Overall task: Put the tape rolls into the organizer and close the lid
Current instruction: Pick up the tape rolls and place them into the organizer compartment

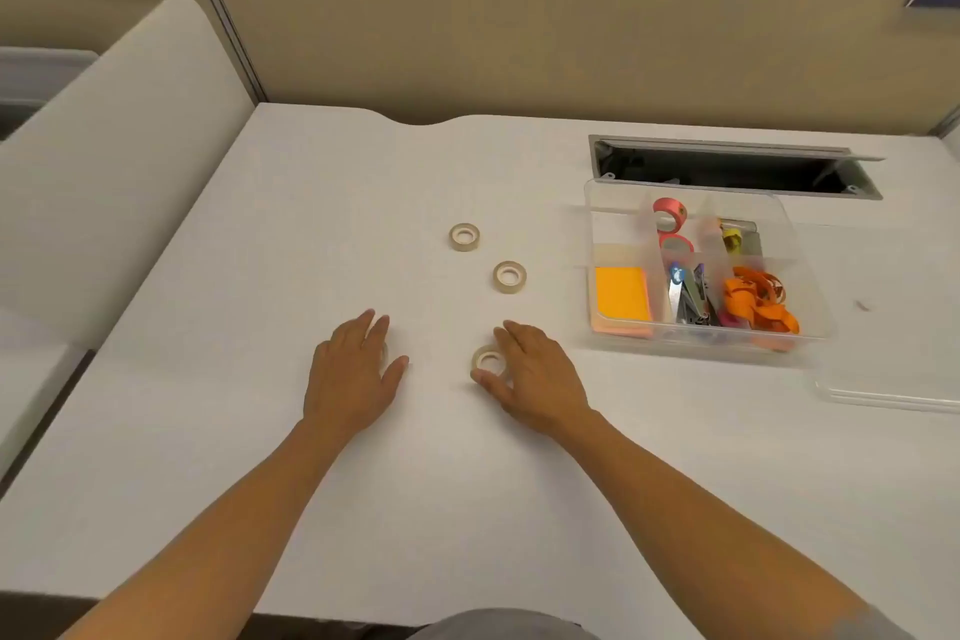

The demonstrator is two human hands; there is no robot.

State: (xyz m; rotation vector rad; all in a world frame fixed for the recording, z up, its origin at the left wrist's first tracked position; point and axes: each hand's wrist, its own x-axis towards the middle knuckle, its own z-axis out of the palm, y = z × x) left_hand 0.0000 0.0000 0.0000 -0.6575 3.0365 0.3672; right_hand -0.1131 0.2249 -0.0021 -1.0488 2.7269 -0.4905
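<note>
- Both bare forearms reach up from the bottom edge onto the white desk, with a grey garment just visible at the very bottom.
- Right hand lies palm down with fingers loosely spread, thumb and fingers curling around a beige tape roll; it touches the roll's right side, but the roll sits flat on the desk, not lifted.
- Left hand is also palm down, fingers spread and slightly curved. A pale edge shows under its fingers, possibly another roll, though I cannot tell whether it grips anything.
- Two more rolls lie flat and untouched farther out: the middle roll and the far roll, near each other and well apart from both hands.
- To the right stands the clear organizer, open, with divided compartments. They already hold red tape rolls, an orange pad, scissors and small tools, and orange strips.
- Its transparent lid lies flat on the desk, just beside the organizer on the right.
- Beyond the organizer is an open cable hatch set into the desk, then the tan partition.
- Step in hand, as I judge it: the first pick-up, none of the beige rolls being inside yet.
- Next move calls for closing the fingers on the roll, lifting it, and carrying it right to a compartment with room, likely near the red rolls.
</note>
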